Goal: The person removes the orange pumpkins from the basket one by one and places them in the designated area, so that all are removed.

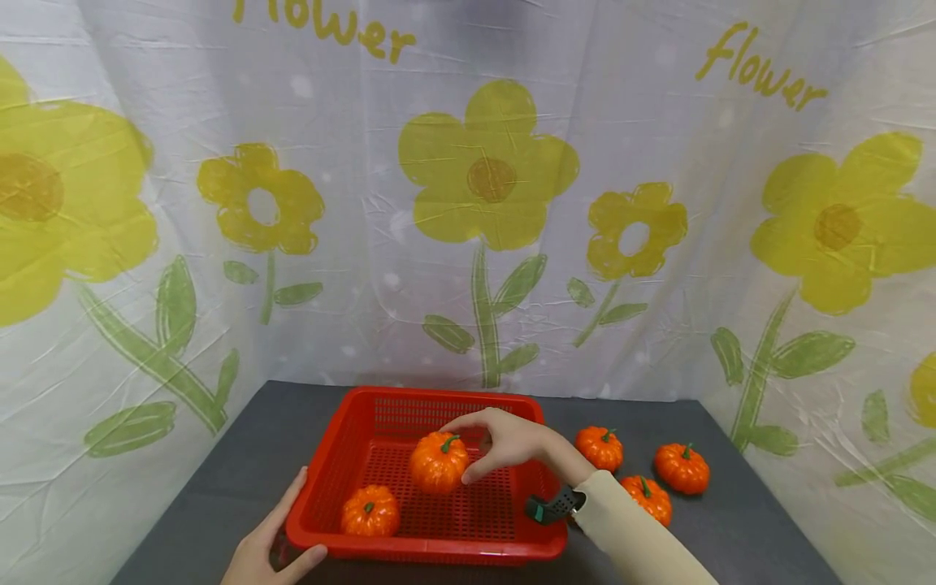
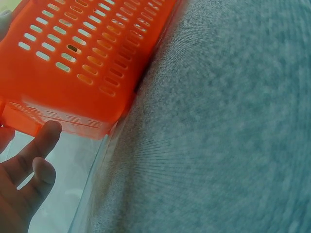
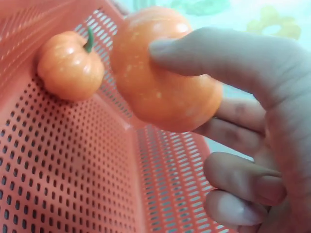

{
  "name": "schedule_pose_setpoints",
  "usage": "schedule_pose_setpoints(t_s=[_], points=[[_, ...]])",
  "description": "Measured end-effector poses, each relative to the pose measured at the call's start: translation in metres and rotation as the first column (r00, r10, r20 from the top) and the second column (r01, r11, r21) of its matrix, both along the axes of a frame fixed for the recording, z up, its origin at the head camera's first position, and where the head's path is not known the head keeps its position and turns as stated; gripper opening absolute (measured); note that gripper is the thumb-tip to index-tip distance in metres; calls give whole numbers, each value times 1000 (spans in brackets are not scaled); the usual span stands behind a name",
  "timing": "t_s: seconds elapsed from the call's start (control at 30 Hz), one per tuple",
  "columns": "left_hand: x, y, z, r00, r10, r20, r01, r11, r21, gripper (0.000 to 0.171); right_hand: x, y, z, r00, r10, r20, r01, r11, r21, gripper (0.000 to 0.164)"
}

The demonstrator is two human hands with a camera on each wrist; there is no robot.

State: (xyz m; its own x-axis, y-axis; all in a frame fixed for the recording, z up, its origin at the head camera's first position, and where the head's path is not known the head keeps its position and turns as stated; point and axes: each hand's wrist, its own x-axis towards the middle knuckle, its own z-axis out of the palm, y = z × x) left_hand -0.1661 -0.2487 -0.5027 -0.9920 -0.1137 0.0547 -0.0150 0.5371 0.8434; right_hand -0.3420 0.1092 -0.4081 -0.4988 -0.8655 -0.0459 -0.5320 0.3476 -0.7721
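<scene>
My right hand point(image 1: 504, 443) pinches a small orange pumpkin point(image 1: 439, 463) with a green stem over the inside of the red plastic basket point(image 1: 314, 496). In the right wrist view, the thumb presses on this pumpkin point(image 3: 165, 92) and fingers reach behind it. A second pumpkin point(image 1: 370, 512) sits in the basket's near left corner. My left hand point(image 1: 266, 544) is at that corner from outside, its fingers along the left side and its thumb by the front rim. The left wrist view has these fairly straight fingers point(image 2: 41, 141) close against the slotted basket wall point(image 2: 63, 92).
Right of the basket, three more pumpkins lie on the dark grey table point(image 1: 227, 471): one at the back point(image 1: 600, 448), one farther right point(image 1: 682, 469), and one point(image 1: 647, 499) partly behind my right sleeve. A flower-printed curtain point(image 1: 351, 325) surrounds the table.
</scene>
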Motion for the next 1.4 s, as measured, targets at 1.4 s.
schedule_pose_setpoints(t_s=[1.4], points=[[-2,-1,-4,1000,-15,-10,15,1000,-3,99,76,183,-8,712,-697,-87,647,699,-305,68]])
